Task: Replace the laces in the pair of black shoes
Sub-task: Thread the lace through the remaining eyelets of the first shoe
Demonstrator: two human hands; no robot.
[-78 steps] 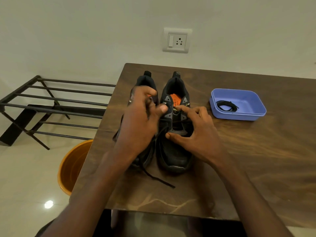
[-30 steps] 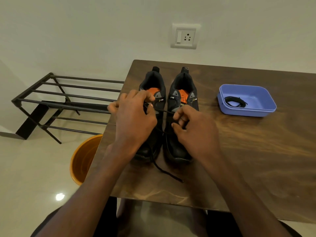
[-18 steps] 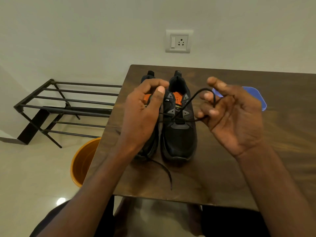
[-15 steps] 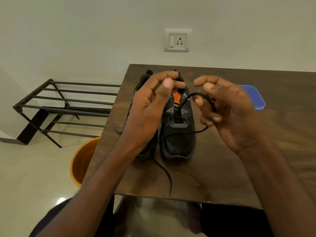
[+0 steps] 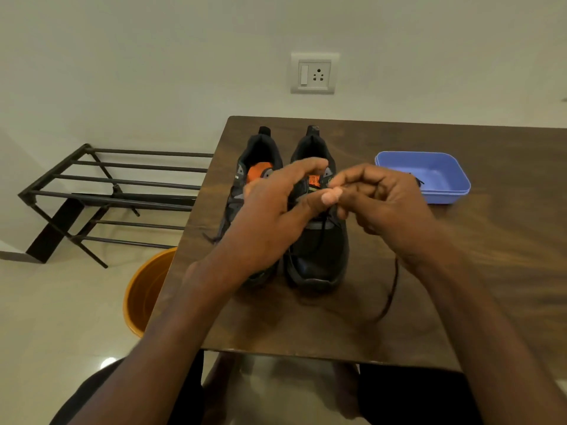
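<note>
Two black shoes with orange insoles stand side by side, toes toward me, on the dark wooden table [image 5: 478, 271]. My left hand [image 5: 276, 216] hovers over the left shoe [image 5: 260, 154] and reaches across to the right shoe [image 5: 319, 259]. My right hand [image 5: 380, 207] is curled above the right shoe's tongue. Thumb and fingertips of both hands meet there and pinch the black lace [image 5: 391, 289], whose loose end trails under my right wrist onto the table.
A blue plastic tray [image 5: 445, 191] sits on the table to the right of the shoes, with a dark lace partly hidden behind my right hand. An orange bucket [image 5: 144, 289] stands on the floor by the table's left edge. A black metal rack [image 5: 116, 194] stands beyond it.
Both hands have dropped from a raised, spread pose and closed together over the right shoe's tongue. The loose lace end now trails on the right side instead of in front of the shoes.
</note>
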